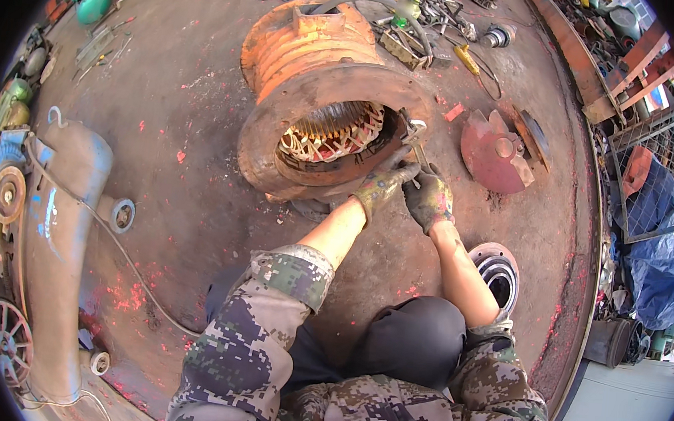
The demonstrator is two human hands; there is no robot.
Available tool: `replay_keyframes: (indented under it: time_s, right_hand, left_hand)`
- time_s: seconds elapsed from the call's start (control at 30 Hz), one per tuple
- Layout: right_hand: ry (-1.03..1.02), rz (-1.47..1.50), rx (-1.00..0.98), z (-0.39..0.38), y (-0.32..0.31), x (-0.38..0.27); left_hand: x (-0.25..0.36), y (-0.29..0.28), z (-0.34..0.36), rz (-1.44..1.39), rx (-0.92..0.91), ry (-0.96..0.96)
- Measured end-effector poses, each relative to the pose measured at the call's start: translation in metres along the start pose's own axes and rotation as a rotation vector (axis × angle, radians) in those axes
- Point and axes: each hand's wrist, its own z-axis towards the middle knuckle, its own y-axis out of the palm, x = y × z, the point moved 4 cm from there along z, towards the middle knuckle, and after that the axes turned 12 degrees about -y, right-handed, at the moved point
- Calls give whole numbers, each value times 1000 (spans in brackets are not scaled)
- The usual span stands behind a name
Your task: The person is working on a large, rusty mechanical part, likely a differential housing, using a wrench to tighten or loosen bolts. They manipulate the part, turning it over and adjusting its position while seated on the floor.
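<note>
An orange, rust-stained motor housing [310,56] lies on its side in front of me, its wide flange facing me, with laced windings [327,137] inside. A shiny metal tool [417,128], apparently a wrench, stands at the flange's right edge. My gloved right hand [430,196] is closed on the tool's lower end. Just left of it, my gloved left hand [386,184] is at the flange's lower right, fingers curled near the tool; what they grip is unclear.
Red disc parts [489,164] and a ringed flange [501,281] lie to the right. A blue-grey pipe [65,251] and cable lie left. Cables and tools [400,40] lie behind the housing. A steel beam [557,33], mesh cage [652,134] and blue tarp [653,262] line the right.
</note>
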Motion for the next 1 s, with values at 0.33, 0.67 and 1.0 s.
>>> replay_keyframes:
  time_s: [0.33, 0.67, 1.0]
  right_hand:
    - [350, 760, 166, -21, 28, 28]
    - [490, 1062, 437, -42, -12, -9]
    - [814, 2318, 221, -23, 29, 14]
  left_hand:
    - [39, 4, -15, -173, -75, 20]
    - [58, 16, -2, -451, 25, -69]
    - [39, 11, 9, -572, 22, 130]
